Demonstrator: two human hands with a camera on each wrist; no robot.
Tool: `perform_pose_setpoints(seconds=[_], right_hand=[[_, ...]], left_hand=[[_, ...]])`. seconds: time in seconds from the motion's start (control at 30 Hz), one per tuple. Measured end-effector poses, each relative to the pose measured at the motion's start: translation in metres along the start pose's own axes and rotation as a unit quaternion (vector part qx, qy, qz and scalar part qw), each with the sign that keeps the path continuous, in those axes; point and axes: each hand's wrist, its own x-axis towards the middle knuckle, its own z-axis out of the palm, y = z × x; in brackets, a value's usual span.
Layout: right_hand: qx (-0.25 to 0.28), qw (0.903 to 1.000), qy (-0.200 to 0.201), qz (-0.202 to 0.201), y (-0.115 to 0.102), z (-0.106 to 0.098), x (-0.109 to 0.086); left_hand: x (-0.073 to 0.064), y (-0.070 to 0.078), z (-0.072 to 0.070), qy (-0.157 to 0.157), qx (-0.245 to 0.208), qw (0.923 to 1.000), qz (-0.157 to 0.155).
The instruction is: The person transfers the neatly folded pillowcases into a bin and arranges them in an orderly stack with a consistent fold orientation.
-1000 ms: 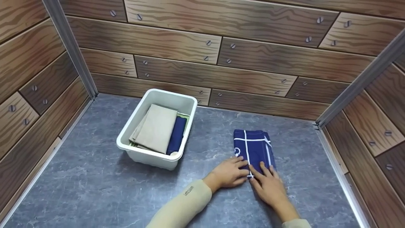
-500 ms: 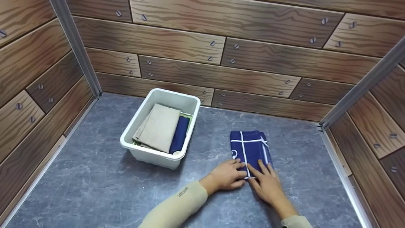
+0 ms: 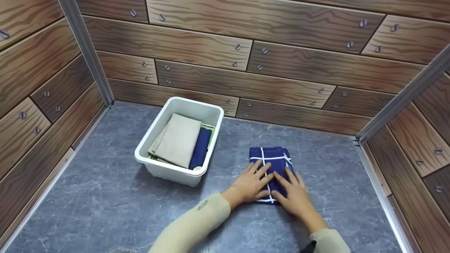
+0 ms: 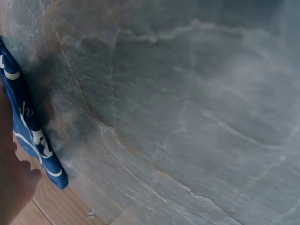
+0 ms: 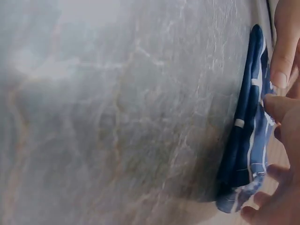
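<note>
A folded navy cloth point(image 3: 272, 153) with white lines lies flat on the marbled grey surface, right of centre in the head view. My left hand point(image 3: 248, 183) rests on its left part with fingers spread. On its right part lies my right hand point(image 3: 294, 193), fingers also straight and spread, the two hands' tips close together. In the left wrist view the folded cloth point(image 4: 35, 126) shows edge-on at the far left, beside part of my hand. The right wrist view shows the cloth's layered folds point(image 5: 243, 136) under my fingertips.
Left of the hands stands a white plastic bin point(image 3: 168, 173). Inside are a folded beige cloth point(image 3: 178, 140), a navy folded cloth point(image 3: 201, 147) and a bit of green fabric. Wood-patterned walls point(image 3: 197, 73) with metal corner strips enclose the grey surface.
Both hands have slid farther up onto the cloth from its near edge, uncovering that edge. The cloth sits slightly farther left and nearer. The bin has stayed put.
</note>
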Motion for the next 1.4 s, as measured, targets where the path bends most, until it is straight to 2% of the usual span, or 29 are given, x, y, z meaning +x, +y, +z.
perform_pose_setpoints(seconds=[0.07,0.13,0.33,0.53,0.8,0.93,1.03,1.3,1.4], right_hand=[[0.001,0.9999,-0.015,0.003,0.002,0.003,0.001],[0.004,0.9995,-0.032,0.006,0.003,0.006,0.001],[0.001,0.9991,-0.041,0.010,-0.003,0.010,-0.001],[-0.017,0.9994,-0.028,0.008,-0.013,0.010,0.000],[-0.020,0.9986,-0.042,0.024,-0.023,0.013,0.001],[-0.019,0.9986,-0.041,0.027,-0.028,0.015,0.003],[-0.022,0.9984,-0.044,0.029,-0.031,0.018,0.003],[-0.018,0.9980,-0.047,0.037,-0.038,0.024,0.001],[-0.013,0.9980,-0.048,0.038,-0.039,0.024,0.002]], left_hand=[[-0.001,0.000,0.004,-0.030,-0.009,0.9995,-0.003],[-0.004,-0.001,0.008,-0.048,-0.021,0.9986,-0.006],[-0.014,-0.007,0.012,-0.057,-0.061,0.9964,-0.016],[-0.022,-0.015,0.006,-0.043,-0.079,0.9958,-0.015],[-0.031,-0.024,0.002,-0.027,-0.102,0.9941,-0.022],[-0.035,-0.027,0.001,-0.031,-0.103,0.9938,-0.028],[-0.038,-0.029,0.001,-0.034,-0.107,0.9932,-0.033],[-0.047,-0.030,0.006,-0.013,-0.109,0.9934,-0.034],[-0.049,-0.031,0.005,-0.015,-0.117,0.9923,-0.038]])
